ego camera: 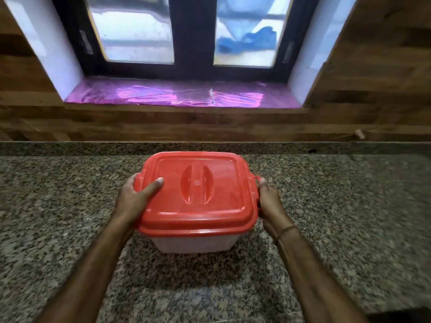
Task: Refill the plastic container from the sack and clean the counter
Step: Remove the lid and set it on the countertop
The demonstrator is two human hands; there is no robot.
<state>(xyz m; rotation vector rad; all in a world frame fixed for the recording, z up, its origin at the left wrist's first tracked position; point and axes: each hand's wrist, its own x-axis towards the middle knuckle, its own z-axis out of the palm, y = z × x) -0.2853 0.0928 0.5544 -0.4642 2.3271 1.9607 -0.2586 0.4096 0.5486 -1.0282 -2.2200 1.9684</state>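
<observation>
A translucent plastic container (pixel 193 243) with a red lid (pixel 198 192) stands in the middle of the speckled granite counter (pixel 70 206). My left hand (pixel 135 197) grips the lid's left edge, its thumb lying on top of the lid. My right hand (pixel 270 201) holds the right side at the red latch (pixel 256 183), its thumb up against it. The lid sits closed on the container. No sack is in view.
A wood-panelled wall (pixel 210 124) rises behind the counter. Above it is a window (pixel 193 31) with a purple-lined sill (pixel 186 94). A small peg (pixel 360 134) sticks out of the wall at the right.
</observation>
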